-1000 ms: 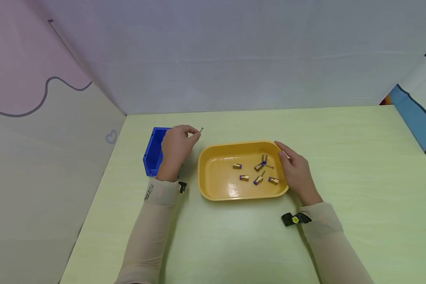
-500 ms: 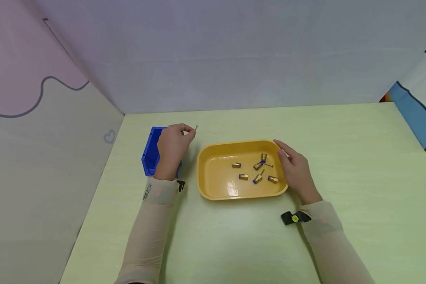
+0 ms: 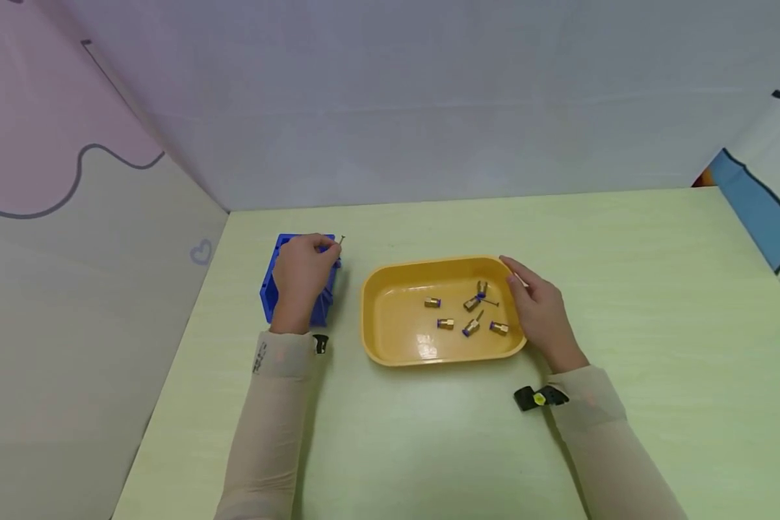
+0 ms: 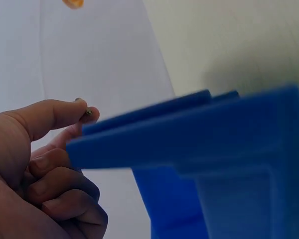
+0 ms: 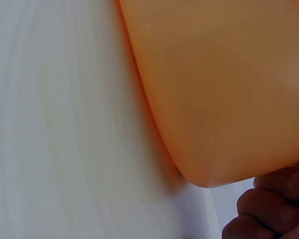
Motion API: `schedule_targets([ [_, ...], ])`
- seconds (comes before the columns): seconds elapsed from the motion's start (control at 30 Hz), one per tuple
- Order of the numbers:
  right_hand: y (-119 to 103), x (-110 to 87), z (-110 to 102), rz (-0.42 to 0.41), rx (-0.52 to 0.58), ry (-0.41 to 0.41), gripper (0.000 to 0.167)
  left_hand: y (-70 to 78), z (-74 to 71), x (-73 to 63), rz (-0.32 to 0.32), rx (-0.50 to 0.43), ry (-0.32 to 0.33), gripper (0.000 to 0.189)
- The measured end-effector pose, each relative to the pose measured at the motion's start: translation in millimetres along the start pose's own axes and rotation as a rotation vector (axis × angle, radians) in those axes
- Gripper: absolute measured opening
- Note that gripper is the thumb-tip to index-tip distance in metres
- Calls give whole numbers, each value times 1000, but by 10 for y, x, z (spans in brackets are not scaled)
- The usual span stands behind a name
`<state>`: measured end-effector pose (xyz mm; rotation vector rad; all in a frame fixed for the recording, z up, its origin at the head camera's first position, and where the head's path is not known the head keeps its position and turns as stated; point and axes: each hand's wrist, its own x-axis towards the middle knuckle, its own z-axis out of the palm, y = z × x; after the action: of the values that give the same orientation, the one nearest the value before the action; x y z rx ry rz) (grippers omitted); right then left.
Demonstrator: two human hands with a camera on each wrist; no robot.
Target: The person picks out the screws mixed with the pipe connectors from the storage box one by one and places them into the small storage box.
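Note:
My left hand (image 3: 301, 278) pinches a small screw (image 3: 341, 240) between thumb and index finger, above the blue bin (image 3: 323, 310). In the left wrist view the screw (image 4: 87, 112) barely shows between the fingertips, and the other fingers are curled. The hand hides much of the bin's inside. My right hand (image 3: 546, 314) grips the right end of the yellow tray (image 3: 393, 321), thumb at the rim and fingers along the outer wall. Several brass fittings with blue ends, such as one fitting (image 3: 445, 324), lie in the tray. A thin screw (image 3: 490, 302) lies among them.
Both containers stand on a pale green table (image 3: 429, 440), the blue bin left of the tray. A grey-white cloth wall (image 3: 390, 108) rises behind the table's far edge. Another printed wall panel (image 3: 71, 325) borders the left side.
My left hand has moved left with the screw, from the gap near the tray to over the blue bin. The right hand and tray have stayed in place.

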<state>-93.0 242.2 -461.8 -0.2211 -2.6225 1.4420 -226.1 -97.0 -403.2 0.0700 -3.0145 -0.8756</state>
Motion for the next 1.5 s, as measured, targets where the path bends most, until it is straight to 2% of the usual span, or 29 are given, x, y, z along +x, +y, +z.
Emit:
schedule_targets([
  [0.2,12,13,10,0,-10,1,44,-127,-33,12,-38,38,-9,28],
  [0.47,14,21,11,-5,-8,-2,43,-245,-111,13,-78,22,-8,29],
  [0.93,42,35,22,-14,-16,-1,45,-338,-180,51,-86,40,-4,29],
  [1.0,43,35,22,-12,-18,-1,45,-321,-172,44,-69,26,10,29],
  [1.13,41,34,12,-8,-13,-2,45,-226,-143,-5,16,-25,26,28],
  [1.37,33,25,10,6,-15,1,45,54,-109,-106,211,-142,52,25],
  [1.5,16,21,12,1,-15,4,44,227,-121,-168,261,-148,24,27],
])
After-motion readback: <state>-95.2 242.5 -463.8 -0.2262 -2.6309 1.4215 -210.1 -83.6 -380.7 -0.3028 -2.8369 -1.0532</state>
